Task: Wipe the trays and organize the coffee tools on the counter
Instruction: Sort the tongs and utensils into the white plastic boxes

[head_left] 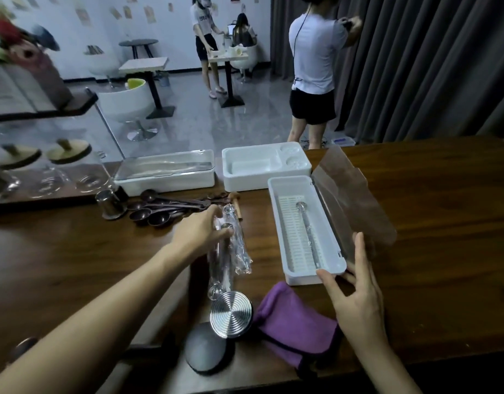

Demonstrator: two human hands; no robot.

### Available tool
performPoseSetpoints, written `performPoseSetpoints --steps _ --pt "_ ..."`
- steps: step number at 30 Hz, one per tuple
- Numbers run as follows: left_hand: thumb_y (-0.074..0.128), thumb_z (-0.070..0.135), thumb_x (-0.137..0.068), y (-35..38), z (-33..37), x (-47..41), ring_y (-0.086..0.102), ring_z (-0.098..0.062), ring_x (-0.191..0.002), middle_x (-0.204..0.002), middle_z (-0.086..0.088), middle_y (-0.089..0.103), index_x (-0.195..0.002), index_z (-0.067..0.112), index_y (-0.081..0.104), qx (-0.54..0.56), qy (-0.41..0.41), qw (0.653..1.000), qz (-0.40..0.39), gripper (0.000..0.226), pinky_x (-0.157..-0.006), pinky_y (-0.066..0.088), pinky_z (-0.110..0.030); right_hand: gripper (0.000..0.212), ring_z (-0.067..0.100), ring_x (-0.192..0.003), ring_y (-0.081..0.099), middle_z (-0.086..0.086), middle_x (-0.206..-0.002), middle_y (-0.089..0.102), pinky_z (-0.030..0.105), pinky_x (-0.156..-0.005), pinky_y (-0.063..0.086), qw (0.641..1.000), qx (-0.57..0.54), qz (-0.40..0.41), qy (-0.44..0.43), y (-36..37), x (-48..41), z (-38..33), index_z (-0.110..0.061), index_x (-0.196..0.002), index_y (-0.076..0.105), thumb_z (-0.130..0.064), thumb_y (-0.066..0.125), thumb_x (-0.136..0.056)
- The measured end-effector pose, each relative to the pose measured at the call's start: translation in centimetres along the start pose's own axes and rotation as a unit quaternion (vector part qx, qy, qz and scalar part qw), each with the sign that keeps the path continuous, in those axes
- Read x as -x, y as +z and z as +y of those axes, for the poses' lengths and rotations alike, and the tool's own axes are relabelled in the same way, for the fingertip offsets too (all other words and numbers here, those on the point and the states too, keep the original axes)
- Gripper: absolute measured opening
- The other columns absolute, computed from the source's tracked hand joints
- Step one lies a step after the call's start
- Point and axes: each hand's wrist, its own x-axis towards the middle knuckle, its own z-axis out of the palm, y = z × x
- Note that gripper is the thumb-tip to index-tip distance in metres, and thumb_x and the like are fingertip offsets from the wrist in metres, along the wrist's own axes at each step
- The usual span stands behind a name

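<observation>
A long white tray (279, 223) lies open on the wooden counter, its clear lid (355, 200) swung up to the right, with one clear glass stirrer (307, 228) inside. My right hand (355, 294) touches the tray's near right corner with spread fingers. My left hand (202, 231) grips a clear glass stirrer (225, 251) from a small pile left of the tray. A purple cloth (296, 325) lies near the front edge. Beside it stands a metal tamper (230, 314) on a dark round mat (205, 351).
Several brown coffee scoops (165, 209) and a metal cup (111, 203) lie behind the stirrers. A closed white tray (165, 177) and a moulded white insert tray (262, 166) sit at the counter's far edge. Glass jars (46, 177) stand at left. People stand beyond the counter.
</observation>
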Motion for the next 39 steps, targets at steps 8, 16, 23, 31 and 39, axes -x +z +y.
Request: performPoseSetpoints --steps 8,16,23,31,39 --pt "0.083 0.061 -0.070 0.3 -0.6 2.6 0.065 -0.013 -0.085 -0.093 0.005 0.072 -0.130 0.034 0.050 0.087 0.051 0.989 -0.109 0.073 -0.068 0.043 -0.027 0.098 0.010 -0.117 0.058 -0.032 -0.151 0.025 0.042 -0.098 0.054 1.000 -0.008 0.003 0.012 0.0 0.0 -0.3 -0.046 -0.158 0.009 -0.058 0.063 -0.077" --pt "0.081 0.040 -0.080 2.0 -0.1 3.3 0.063 -0.015 -0.082 -0.079 0.006 0.067 -0.136 0.036 0.054 0.098 0.039 0.994 -0.004 0.062 -0.070 0.046 -0.032 0.098 0.007 -0.115 0.056 -0.026 -0.149 0.029 0.040 -0.097 0.053 1.000 -0.010 0.002 0.018 -0.2 0.0 -0.5 -0.043 -0.159 0.011 -0.053 0.064 -0.078" --pt "0.073 0.039 -0.089 2.0 0.3 3.8 0.064 -0.007 -0.067 -0.072 0.005 0.068 -0.112 0.043 0.056 0.138 0.022 0.990 -0.002 0.029 -0.057 0.037 -0.025 0.097 0.009 -0.116 0.058 -0.046 -0.140 0.022 0.040 -0.095 0.055 1.000 -0.018 0.003 0.012 -0.2 0.0 -0.5 -0.045 -0.159 0.011 -0.053 0.065 -0.079" --pt "0.069 0.035 -0.093 1.3 -0.1 4.0 0.065 -0.006 -0.070 -0.079 0.006 0.071 -0.107 0.041 0.062 0.173 0.018 0.985 -0.022 0.017 -0.064 0.046 -0.030 0.094 0.015 -0.117 0.061 0.005 -0.157 0.041 0.039 -0.094 0.056 1.000 -0.017 0.000 0.014 -0.3 -0.1 -0.1 -0.051 -0.156 0.012 -0.058 0.063 -0.078" --pt "0.076 0.048 -0.085 1.3 1.2 5.1 0.066 -0.007 -0.089 -0.086 0.013 0.071 -0.140 0.039 0.055 0.075 0.044 0.996 -0.006 0.060 -0.066 0.039 -0.027 0.091 0.017 -0.122 0.059 0.003 -0.159 0.039 0.038 -0.095 0.056 1.000 -0.018 0.001 -0.008 -0.3 -0.1 0.4 -0.051 -0.156 0.015 -0.057 0.063 -0.079"
